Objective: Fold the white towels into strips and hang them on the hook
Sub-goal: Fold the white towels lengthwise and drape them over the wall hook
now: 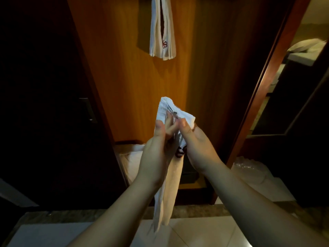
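While another hangs above, both hands (thumbs up) round white towel [170,182]

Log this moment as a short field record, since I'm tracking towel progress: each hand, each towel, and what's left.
left hand: left hand grips the white folded cloth towel strip
right hand: right hand grips the same strip near its top
held towel: gathered between both hands, long end hanging down toward the pale tiled floor
hung towel: white folded towel with red embroidery hangs against the orange wooden panel; hook out of view
left to do: hang the held strip
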